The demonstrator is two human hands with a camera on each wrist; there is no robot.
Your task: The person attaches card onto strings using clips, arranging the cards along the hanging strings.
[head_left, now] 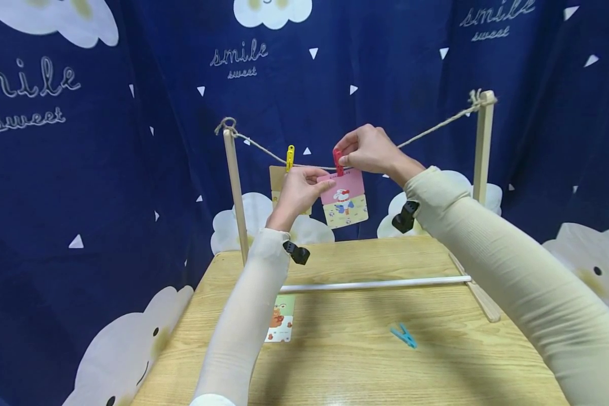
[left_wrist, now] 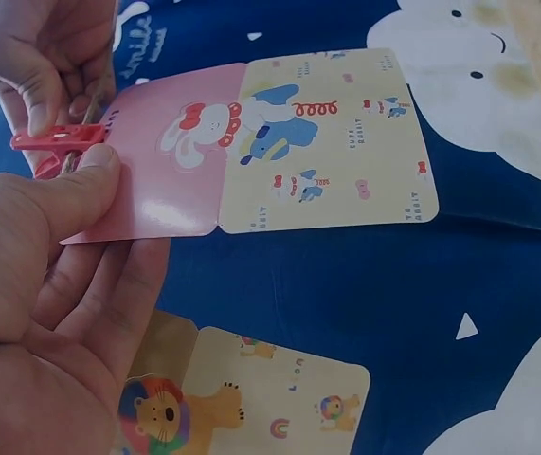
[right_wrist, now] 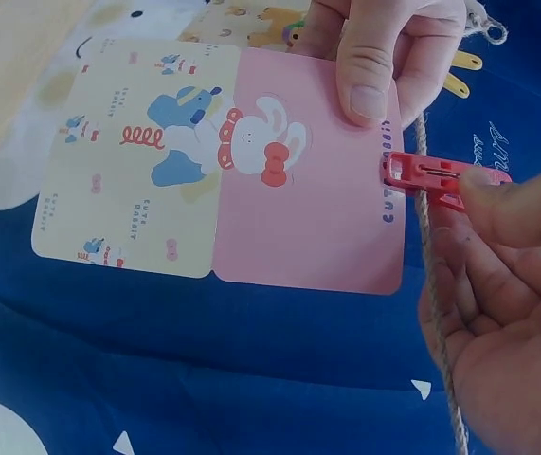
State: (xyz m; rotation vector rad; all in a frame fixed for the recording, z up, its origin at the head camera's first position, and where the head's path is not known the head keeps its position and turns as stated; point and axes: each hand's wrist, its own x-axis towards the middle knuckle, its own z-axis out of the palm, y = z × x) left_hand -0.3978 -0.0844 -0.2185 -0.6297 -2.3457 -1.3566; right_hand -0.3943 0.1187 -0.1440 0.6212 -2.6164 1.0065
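A pink and yellow rabbit card (head_left: 344, 197) hangs at the rope, its top edge held between the thumb and fingers of my left hand (head_left: 300, 190). My right hand (head_left: 370, 151) pinches a red clothespin (right_wrist: 431, 176) by its handle end. In the right wrist view the clothespin's jaws sit over the rope (right_wrist: 428, 237) and the card's top edge. Just left, a yellow clothespin (head_left: 290, 158) holds a brown lion card (left_wrist: 171, 408) on the same rope, partly hidden behind my left hand.
Two wooden posts (head_left: 237, 194) (head_left: 483, 149) carry the rope. A white rod (head_left: 380, 283) crosses the wooden table (head_left: 345, 366). On the tabletop lie a blue clothespin (head_left: 404, 335) and a green and white bear card (head_left: 282, 320), partly behind my left sleeve. A dark blue curtain (head_left: 172, 141) hangs behind.
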